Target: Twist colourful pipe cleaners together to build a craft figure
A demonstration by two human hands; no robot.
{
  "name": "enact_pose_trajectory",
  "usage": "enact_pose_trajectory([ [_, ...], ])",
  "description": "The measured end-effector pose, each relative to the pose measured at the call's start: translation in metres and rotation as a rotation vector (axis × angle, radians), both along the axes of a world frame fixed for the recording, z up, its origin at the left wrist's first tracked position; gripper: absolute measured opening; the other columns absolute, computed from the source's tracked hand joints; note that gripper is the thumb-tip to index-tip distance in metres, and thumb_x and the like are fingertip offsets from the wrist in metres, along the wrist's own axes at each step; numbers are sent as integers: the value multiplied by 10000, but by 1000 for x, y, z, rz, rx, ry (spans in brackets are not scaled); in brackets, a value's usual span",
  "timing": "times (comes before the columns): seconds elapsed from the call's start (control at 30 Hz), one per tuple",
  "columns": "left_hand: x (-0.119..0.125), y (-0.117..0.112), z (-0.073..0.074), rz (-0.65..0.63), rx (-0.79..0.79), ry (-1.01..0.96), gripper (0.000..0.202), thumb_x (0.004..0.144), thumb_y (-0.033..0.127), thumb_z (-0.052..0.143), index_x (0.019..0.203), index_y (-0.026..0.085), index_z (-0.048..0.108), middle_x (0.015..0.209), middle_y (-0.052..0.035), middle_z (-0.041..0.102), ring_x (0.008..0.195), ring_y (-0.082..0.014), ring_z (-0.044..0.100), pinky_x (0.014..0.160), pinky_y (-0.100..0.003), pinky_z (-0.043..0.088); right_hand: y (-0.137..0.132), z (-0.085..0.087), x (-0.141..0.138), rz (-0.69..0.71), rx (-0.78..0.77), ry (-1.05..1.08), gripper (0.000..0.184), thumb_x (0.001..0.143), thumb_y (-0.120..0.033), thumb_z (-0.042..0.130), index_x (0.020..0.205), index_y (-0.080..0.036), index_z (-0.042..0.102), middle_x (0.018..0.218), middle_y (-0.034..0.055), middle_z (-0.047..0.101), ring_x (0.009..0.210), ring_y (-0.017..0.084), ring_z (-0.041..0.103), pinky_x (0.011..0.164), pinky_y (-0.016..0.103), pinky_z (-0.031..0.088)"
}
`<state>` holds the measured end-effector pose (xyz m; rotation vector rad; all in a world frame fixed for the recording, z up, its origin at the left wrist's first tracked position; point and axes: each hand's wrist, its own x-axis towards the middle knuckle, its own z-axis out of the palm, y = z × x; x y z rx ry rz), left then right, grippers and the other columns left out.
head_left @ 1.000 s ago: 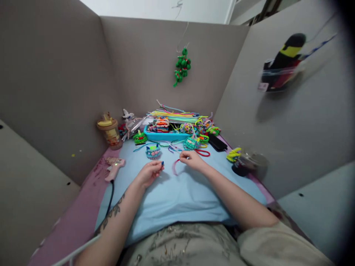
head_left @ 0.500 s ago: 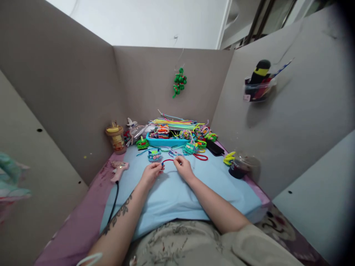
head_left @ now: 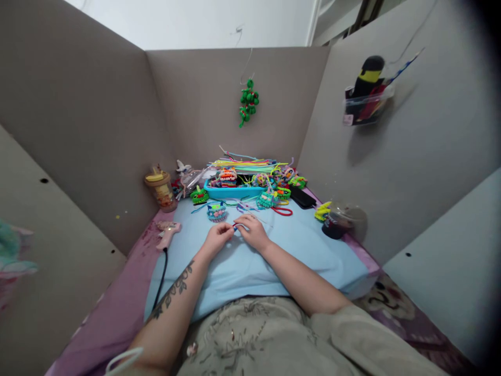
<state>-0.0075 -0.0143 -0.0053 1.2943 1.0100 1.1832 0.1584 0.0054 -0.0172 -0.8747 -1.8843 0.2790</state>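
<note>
My left hand and my right hand meet over a light blue cloth, fingertips pinched together. Between them they hold a thin red pipe cleaner with a small blue piece at its end; most of it is hidden by the fingers. Just beyond the hands lies a small blue and pink fuzzy figure. A teal fuzzy figure and a red loop lie to the right of it.
A blue tray of pipe-cleaner figures sits at the back with loose coloured pipe cleaners. A pink glue gun with a black cord lies left, a lidded cup behind it. A dark bowl stands right. Grey partition walls surround the desk.
My hands have come together: the right hand moved left to the left hand. The red pipe cleaner, looped between them before, is now mostly covered by the fingers.
</note>
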Motion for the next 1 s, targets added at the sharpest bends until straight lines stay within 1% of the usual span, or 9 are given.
enact_pose_trajectory([
  [0.07,2,-2,2,-12,30,37,226,596,331,746,617,135,636,542,26,558,528,-91,464,532,-204,356,1,-1,1,-55,19,-26,166,839,-192,543,891,-217,699,908,67,660,934,212,548,871,380,389],
  [0.1,2,-3,2,-17,40,47,207,607,318,739,623,138,639,554,27,560,543,-92,464,538,-203,354,1,-2,2,-78,25,-40,159,843,-199,549,876,-219,703,903,67,663,936,219,540,874,392,369],
  [0.17,3,-4,3,-38,44,55,182,619,299,731,634,140,644,575,27,564,562,-96,465,545,-202,354,0,-2,3,-99,41,-80,143,838,-208,573,888,-229,705,907,60,673,945,226,532,881,402,334],
  [0.27,3,-3,4,-80,18,28,178,619,285,737,633,135,641,578,28,560,550,-87,456,535,-197,352,-1,-1,2,-73,77,-149,142,836,-204,591,920,-243,698,898,39,695,932,211,549,879,386,313],
  [0.4,0,-3,6,-111,-68,-83,218,627,313,741,696,138,631,604,22,571,527,-76,468,510,-189,372,-2,0,2,-49,96,-167,140,854,-190,567,888,-232,696,822,28,706,836,176,589,836,348,344],
  [0.5,-4,-4,8,-127,-159,-189,254,642,336,737,761,151,610,717,-15,621,586,-91,529,507,-184,416,-2,0,3,-43,97,-147,154,862,-179,545,883,-213,694,836,42,707,825,172,600,806,327,380],
  [0.6,-7,-4,11,-143,-247,-266,255,637,291,751,779,148,594,772,-43,643,602,-89,553,482,-162,431,-1,-1,4,-1,96,-138,174,864,-165,526,898,-207,692,830,46,701,799,164,600,778,306,416],
  [0.8,-10,-4,13,-182,-351,-354,173,659,201,726,771,134,613,681,-32,609,510,-58,515,407,-124,396,-3,1,2,86,84,-128,195,870,-195,505,908,-221,694,757,46,666,757,171,578,753,302,446],
  [1.0,-12,-3,11,-249,-434,-344,57,666,119,684,697,96,643,602,-30,582,465,-51,492,384,-124,390,-5,0,2,142,19,-89,196,857,-217,505,853,-230,700,762,56,657,773,188,572,779,339,445],
])
